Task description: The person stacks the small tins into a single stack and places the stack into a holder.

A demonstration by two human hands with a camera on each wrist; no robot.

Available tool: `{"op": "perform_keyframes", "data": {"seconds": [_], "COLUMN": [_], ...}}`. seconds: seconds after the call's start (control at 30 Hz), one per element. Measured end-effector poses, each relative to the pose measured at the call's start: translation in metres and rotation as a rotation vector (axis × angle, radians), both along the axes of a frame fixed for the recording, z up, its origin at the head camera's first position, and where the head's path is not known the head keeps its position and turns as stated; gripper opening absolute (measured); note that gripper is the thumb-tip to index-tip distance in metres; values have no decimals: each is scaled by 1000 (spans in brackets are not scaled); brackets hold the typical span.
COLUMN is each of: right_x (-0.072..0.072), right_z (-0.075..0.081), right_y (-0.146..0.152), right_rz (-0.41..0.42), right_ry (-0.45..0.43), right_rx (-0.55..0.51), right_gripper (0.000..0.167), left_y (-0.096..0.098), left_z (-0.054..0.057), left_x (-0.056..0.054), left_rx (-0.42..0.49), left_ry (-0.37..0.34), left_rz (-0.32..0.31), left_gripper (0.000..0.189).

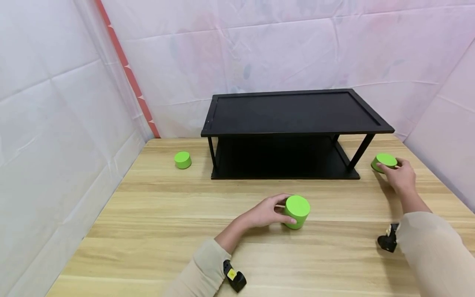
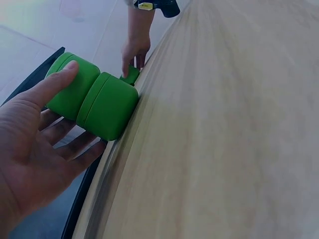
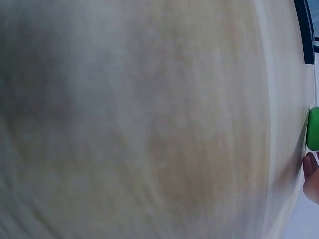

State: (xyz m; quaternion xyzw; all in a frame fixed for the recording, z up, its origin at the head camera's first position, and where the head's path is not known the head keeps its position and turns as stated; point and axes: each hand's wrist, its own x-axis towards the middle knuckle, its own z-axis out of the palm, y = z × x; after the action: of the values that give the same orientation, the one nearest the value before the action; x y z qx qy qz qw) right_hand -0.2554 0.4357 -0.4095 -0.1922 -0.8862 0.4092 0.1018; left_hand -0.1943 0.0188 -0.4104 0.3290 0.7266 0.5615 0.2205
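My left hand (image 1: pixel 265 212) grips a stack of two green round lidded boxes (image 1: pixel 297 208) at the middle of the table. In the left wrist view the thumb lies on the upper box (image 2: pixel 82 84), and the lower box (image 2: pixel 110 107) is against it, on the tabletop side. At the far right, the right hand (image 1: pixel 402 177) pinches another green round box (image 1: pixel 384 161) between thumb and fingers. The right wrist view catches only part of that box (image 3: pixel 313 128) and some fingertips (image 3: pixel 310 162) at its edge. Whether this box touches the table is unclear.
A black two-level rack (image 1: pixel 297 113) stands at the back of the wooden table (image 1: pixel 159 231). One more green round box (image 1: pixel 182 160) sits left of it. Pale sheeting (image 1: pixel 259 53) hangs behind and along the sides.
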Motion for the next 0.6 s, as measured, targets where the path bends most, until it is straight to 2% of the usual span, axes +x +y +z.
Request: {"op": "perform_keyframes", "data": {"seconds": [0.6], "right_x": [0], "right_z": [-2], "right_y": [-2], "right_rz": [-18], "right_ry": [13], "right_rx": [-7], "right_gripper": [80], "left_y": [2], "left_z": [-4], "left_x": [0], "left_rx": [2], "left_ry": [28], "left_rz": [39], "left_gripper": [58]}}
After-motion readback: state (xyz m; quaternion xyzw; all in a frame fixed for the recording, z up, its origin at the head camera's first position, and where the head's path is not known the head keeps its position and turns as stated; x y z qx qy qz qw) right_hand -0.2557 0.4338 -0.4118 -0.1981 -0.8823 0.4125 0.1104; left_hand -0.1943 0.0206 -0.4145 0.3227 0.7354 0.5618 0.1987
